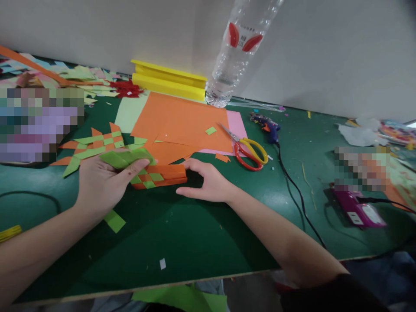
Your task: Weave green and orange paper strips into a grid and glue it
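My left hand (pixel 104 182) is closed around a piece woven from green and orange paper strips (pixel 152 177), thumb pressed on top. Folded green strips bunch up under that thumb, and a green strip end hangs below the hand. At the piece's right end, orange strips stick out toward my right hand (pixel 208 180). Its fingers and thumb are apart in a C shape, with the fingertips at the orange end; whether they touch it I cannot tell. Behind my left hand lies another woven piece of orange and green strips (pixel 97 143), flat on the table.
Orange paper sheets (pixel 182 117) lie behind my hands, with scissors (pixel 250 151) at their right. Farther right are a glue gun (pixel 268 125) with a black cord and a purple power strip (pixel 359 208). A water bottle (pixel 237 56) and folded yellow paper (pixel 169 82) stand by the wall.
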A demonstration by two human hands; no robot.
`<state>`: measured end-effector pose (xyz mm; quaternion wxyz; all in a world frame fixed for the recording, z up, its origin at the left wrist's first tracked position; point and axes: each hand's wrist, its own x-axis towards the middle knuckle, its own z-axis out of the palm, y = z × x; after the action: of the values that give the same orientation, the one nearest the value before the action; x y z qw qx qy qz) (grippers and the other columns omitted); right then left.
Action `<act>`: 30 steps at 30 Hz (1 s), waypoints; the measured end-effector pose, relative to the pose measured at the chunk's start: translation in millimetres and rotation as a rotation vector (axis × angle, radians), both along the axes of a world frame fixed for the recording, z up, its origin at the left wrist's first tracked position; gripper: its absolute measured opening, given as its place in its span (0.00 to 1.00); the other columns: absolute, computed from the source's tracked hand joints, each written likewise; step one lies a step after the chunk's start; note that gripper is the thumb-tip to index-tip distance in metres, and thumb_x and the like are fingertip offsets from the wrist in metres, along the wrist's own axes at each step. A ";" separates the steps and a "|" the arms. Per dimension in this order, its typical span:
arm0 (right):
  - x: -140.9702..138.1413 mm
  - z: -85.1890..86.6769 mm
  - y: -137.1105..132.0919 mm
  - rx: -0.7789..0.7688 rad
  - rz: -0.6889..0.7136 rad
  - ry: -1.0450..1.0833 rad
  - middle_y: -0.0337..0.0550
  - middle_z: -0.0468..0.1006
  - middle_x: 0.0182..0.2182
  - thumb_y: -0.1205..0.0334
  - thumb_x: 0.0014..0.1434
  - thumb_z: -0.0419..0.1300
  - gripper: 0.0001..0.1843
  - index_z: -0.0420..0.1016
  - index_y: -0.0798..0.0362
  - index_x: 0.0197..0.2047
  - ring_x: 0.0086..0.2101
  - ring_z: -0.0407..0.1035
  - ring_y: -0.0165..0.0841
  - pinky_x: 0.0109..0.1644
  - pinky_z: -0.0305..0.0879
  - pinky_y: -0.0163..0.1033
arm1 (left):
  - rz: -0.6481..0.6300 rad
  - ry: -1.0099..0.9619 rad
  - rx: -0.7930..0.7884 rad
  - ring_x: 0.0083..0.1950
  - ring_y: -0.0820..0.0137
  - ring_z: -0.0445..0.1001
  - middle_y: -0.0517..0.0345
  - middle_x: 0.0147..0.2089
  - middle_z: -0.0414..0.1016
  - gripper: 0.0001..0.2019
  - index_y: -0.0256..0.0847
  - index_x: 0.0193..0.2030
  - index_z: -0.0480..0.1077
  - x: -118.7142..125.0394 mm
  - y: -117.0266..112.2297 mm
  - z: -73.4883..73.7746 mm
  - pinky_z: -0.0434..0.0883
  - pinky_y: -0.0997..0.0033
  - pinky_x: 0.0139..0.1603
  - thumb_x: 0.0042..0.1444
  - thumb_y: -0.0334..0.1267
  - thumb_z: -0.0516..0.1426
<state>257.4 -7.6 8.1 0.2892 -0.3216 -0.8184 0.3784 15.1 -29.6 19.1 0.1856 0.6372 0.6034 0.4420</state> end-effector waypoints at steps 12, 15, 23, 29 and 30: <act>0.3 -3.8 2.3 0.105 -0.247 0.221 0.41 0.81 0.35 0.57 0.60 0.62 0.07 0.75 0.52 0.37 0.35 0.74 0.30 0.42 0.71 0.37 | -0.112 -0.167 -0.061 0.26 0.72 0.75 0.62 0.27 0.80 0.04 0.47 0.30 0.80 2.4 1.9 -3.2 0.70 0.76 0.24 0.48 0.42 0.64; -0.4 -3.8 -0.1 0.228 -0.373 0.271 0.41 0.81 0.36 0.58 0.60 0.61 0.06 0.74 0.50 0.39 0.37 0.75 0.31 0.45 0.72 0.38 | -0.175 -0.199 -0.088 0.26 0.71 0.75 0.61 0.27 0.80 0.04 0.46 0.31 0.80 3.0 4.1 -1.1 0.71 0.76 0.24 0.49 0.41 0.64; -0.3 -3.0 -2.8 0.299 -0.446 0.214 0.43 0.79 0.34 0.57 0.63 0.57 0.07 0.70 0.50 0.34 0.35 0.74 0.33 0.43 0.72 0.41 | -0.225 -0.015 -0.143 0.16 0.73 0.68 0.61 0.23 0.79 0.10 0.45 0.30 0.79 4.1 10.4 -5.1 0.64 0.76 0.16 0.44 0.47 0.65; 0.5 -1.8 -2.7 0.341 -0.438 0.198 0.43 0.80 0.33 0.58 0.61 0.60 0.05 0.70 0.50 0.35 0.35 0.75 0.33 0.43 0.73 0.42 | -0.272 0.045 -0.082 0.29 0.67 0.79 0.61 0.29 0.83 0.06 0.50 0.29 0.80 0.9 11.6 -8.9 0.75 0.73 0.32 0.47 0.47 0.63; 0.6 -1.7 -2.3 0.343 -0.437 0.188 0.44 0.80 0.33 0.57 0.60 0.61 0.06 0.70 0.50 0.37 0.36 0.75 0.34 0.43 0.73 0.42 | -0.264 0.032 -0.086 0.28 0.68 0.79 0.60 0.29 0.83 0.07 0.50 0.29 0.80 1.2 11.4 -8.0 0.75 0.73 0.31 0.48 0.47 0.63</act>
<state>258.0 -9.9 6.4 0.4885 -0.4003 -0.7514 0.1912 16.3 -18.2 11.0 0.2594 0.7094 0.5356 0.3775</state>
